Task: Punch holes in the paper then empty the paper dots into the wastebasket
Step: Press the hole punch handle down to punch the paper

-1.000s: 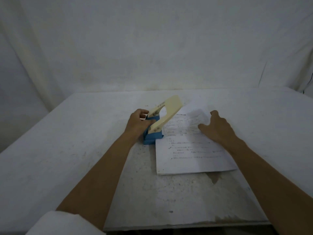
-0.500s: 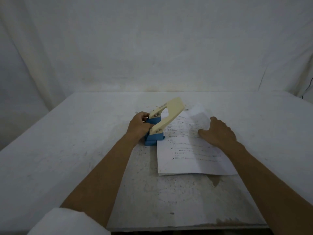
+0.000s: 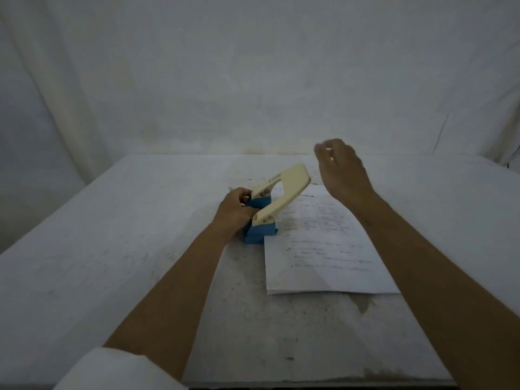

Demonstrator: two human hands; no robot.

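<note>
A hole punch (image 3: pixel 270 209) with a blue base and a raised cream lever stands at the middle of the table. My left hand (image 3: pixel 235 211) grips its blue base from the left side. A printed sheet of paper (image 3: pixel 323 249) lies flat to the right of the punch, its left edge tucked in at the base. My right hand (image 3: pixel 339 170) hovers in the air above the paper's far end, just right of the lever's tip, fingers loosely apart and holding nothing. No wastebasket is in view.
The white table (image 3: pixel 140 249) is stained and scuffed, with its front edge near the bottom of the view. A white cloth backdrop (image 3: pixel 253 80) hangs behind and to both sides. A thin dark cable (image 3: pixel 440 136) runs down the backdrop at the right.
My right hand has let go of the paper's curled far corner and risen above the lever's tip. The paper now lies flat. My left hand stays on the punch.
</note>
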